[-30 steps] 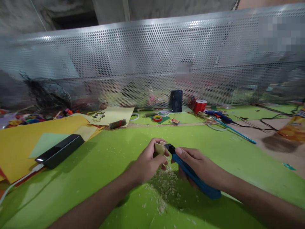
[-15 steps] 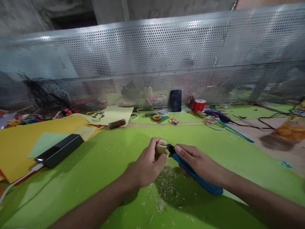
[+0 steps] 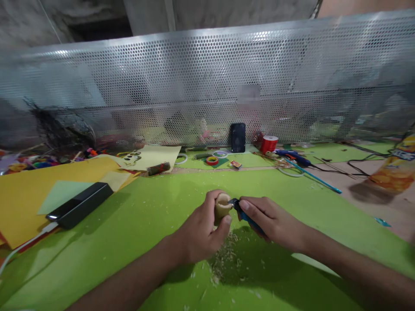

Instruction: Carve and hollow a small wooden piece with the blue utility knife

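My left hand (image 3: 201,229) is closed around a small pale tan hollow piece (image 3: 222,206), which looks like a short bamboo or wood tube, held upright over the green mat (image 3: 129,242). My right hand (image 3: 269,218) grips a blue-handled knife (image 3: 247,217) whose dark tip touches the rim of the piece. A pile of pale shavings (image 3: 223,259) lies on the mat just below both hands.
A black power bank (image 3: 79,205) with a white cable rests on yellow paper (image 3: 22,194) at the left. Along a perforated metal screen (image 3: 207,86) stand a black phone (image 3: 237,137), a red spool (image 3: 269,144), tape rolls (image 3: 212,160) and a blue glue gun (image 3: 293,155). An orange snack bag (image 3: 394,170) sits at the right.
Both hands have dropped slightly toward me and the piece has been turned upright in my left hand. The knife's blue handle is now mostly hidden under my right hand.
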A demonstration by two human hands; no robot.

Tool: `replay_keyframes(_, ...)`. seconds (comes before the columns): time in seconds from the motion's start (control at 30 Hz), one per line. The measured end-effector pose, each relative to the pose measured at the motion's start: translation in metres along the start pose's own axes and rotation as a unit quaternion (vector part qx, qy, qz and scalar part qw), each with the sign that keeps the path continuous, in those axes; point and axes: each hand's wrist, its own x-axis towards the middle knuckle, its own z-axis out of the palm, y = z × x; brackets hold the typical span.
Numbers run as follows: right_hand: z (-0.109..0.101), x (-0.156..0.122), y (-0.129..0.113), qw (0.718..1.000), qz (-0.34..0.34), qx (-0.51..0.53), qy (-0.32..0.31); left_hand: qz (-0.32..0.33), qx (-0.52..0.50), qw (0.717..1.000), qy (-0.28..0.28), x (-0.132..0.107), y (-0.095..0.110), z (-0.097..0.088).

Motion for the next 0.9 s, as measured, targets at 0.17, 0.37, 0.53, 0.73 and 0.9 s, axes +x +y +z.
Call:
replay_keyframes(0.17,0.002,-0.003,0.001,0.999,0.015,0.035,-0.027,0.03,0.039,0.999,0.01,0.0,-0.008,0.0)
replay_keyframes(0.37,0.001,-0.002,-0.001,1.0,0.003,-0.013,-0.016,0.088,0.092,0.99,0.067,0.001,-0.024,0.008)
replay_keyframes(0.53,0.001,-0.001,0.001,0.989,-0.002,-0.147,-0.009,0.171,0.137,0.97,0.109,0.004,-0.031,0.012)
replay_keyframes(0.73,0.004,0.0,0.005,0.971,0.012,-0.237,0.033,0.154,0.179,0.967,0.098,0.003,-0.027,0.012)
replay_keyframes(0.9,0.004,-0.001,0.0,0.959,-0.007,-0.278,0.059,0.165,0.198,0.961,0.096,0.004,-0.027,0.01)
